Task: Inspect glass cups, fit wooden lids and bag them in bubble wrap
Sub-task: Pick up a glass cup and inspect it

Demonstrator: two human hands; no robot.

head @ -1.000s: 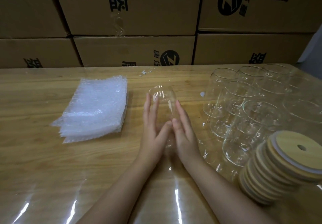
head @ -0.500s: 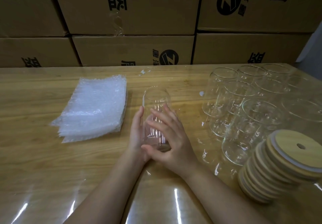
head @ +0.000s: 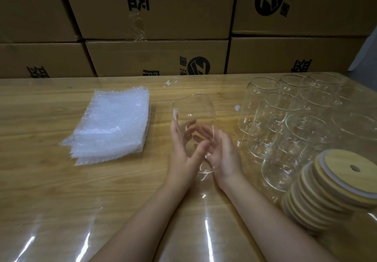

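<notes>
Surface: wooden tabletop (head: 51,180) under a clear glossy cover sheet (head: 122,231), with glare streaks along the bottom edge of the frame. Behind it, stacked cardboard boxes (head: 163,7) with black print fill the whole top of the frame. A small white scrap (head: 169,82) lies at the far tabletop edge, upper centre.

Left of centre: flat stack of bubble wrap bags (head: 110,123), slightly fanned at the near corner. Right side: cluster of empty cups (head: 285,119) standing upright, mouths up, packed touching or just beside each other. Lower right: leaning stack of wooden lids (head: 326,190). The top one shows a pale ring and a small hole.

Glass cup (head: 193,111) is at frame centre, between both hands. Its long axis runs bottom to top of frame, leaning slightly left at the top. The open rim points to the top of the frame, away from the person, and the base sits down by the wrists. Cannot tell whether the base touches the tabletop.

Left hand (head: 181,149) wraps the left wall, with its fingers visible through the glass and its thumb across the front. Right hand (head: 222,153) cups the right wall, fingers curled round it.
</notes>
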